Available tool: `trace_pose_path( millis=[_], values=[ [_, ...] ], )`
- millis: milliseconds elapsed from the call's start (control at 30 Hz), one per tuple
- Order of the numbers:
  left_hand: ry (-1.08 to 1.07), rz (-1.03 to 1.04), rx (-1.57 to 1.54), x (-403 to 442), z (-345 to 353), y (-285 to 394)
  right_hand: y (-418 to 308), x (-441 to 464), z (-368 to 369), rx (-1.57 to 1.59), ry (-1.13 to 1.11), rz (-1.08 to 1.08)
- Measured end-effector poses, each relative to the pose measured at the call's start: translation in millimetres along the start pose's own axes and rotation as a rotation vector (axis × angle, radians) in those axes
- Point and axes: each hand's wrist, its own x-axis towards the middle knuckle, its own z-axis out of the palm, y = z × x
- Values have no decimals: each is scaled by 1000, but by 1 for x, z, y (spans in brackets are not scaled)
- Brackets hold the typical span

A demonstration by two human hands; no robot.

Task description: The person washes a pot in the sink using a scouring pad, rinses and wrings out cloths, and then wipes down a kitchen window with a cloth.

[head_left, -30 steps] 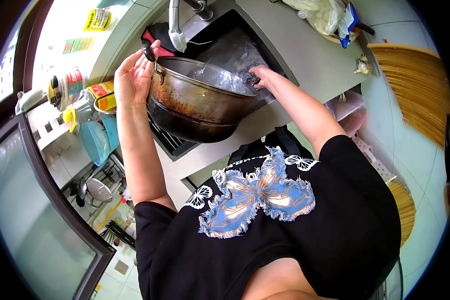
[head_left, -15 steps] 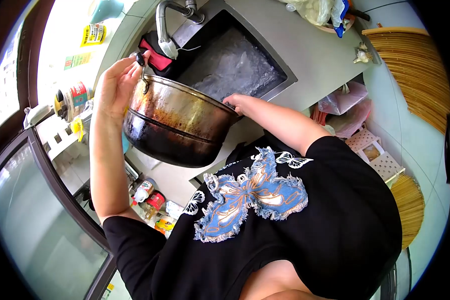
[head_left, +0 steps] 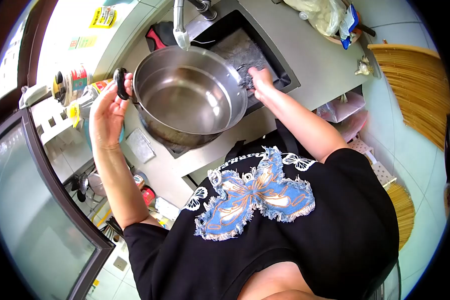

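Observation:
A large stainless steel pot (head_left: 185, 95) is held tilted up at the near left edge of the sink (head_left: 285, 75), its shiny inside facing me. Browned and blackened metal shows on its outer wall below the rim. My left hand (head_left: 110, 112) has its fingers hooked round the black side handle (head_left: 121, 84). In my right hand (head_left: 263, 84) is a grey steel wool scourer (head_left: 245, 76), against or just beside the pot's right rim, over the sink. Part of the scourer is hidden by the fingers. Rippled water lies in the sink.
The tap (head_left: 181, 35) hangs close above the pot's far rim. A red and black item (head_left: 157, 37) lies beside the sink. Bags (head_left: 317, 15) and garlic (head_left: 364, 65) sit on the counter at right. Jars (head_left: 77, 85) line the left side, near a sliding glass panel (head_left: 35, 210).
The pot has tipped so its inside now faces me instead of its stained outer wall. My right hand has moved right and up, and the scourer shows more clearly.

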Motion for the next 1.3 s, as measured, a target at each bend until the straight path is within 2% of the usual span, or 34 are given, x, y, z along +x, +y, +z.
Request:
trace_pose_path(
  millis=[67,100,167,233,300,433,500,667,833,900,933,967,1033,1100,1167,1200,1300],
  values=[
    [133,32,25,3,-16,-26,-12,-8,-8,30,96,-319],
    [141,31,33,9,-27,-41,-22,-18,-14,80,136,-382],
    [223,33,148,16,-35,-72,-30,-17,-25,0,153,-476],
    [278,8,120,32,-49,-113,-35,-15,-30,-57,201,-629],
    [307,-14,106,50,-65,-157,-43,-20,-34,-64,166,-604],
    [377,-88,267,83,-111,-239,-43,13,-43,-81,-84,-643],
    [379,-182,189,99,-136,-278,-44,32,-45,-191,-116,-688],
    [516,-273,-32,93,-115,-305,-53,51,-50,-595,-120,-813],
    [573,-256,-48,102,-126,-335,-68,49,-54,-832,-158,-739],
    [754,6,561,91,-106,-328,-66,50,-54,-1101,-32,-927],
    [785,21,814,82,-90,-314,-64,52,-56,-1161,16,-995],
    [781,112,981,73,-77,-307,-66,41,-53,-1162,16,-1003],
    [567,216,894,65,-62,-311,-77,-2,-40,-1235,229,-964],
    [328,133,653,49,-15,-300,-83,-10,-40,-1240,270,-938],
    [122,-39,488,48,11,-309,-81,-18,-40,-1127,66,-1083],
    [85,-105,360,47,26,-313,-71,-17,-37,-1024,-66,-1097],
    [-17,-241,-64,42,64,-305,-47,-35,-16,-957,-501,-832]
  ],
)
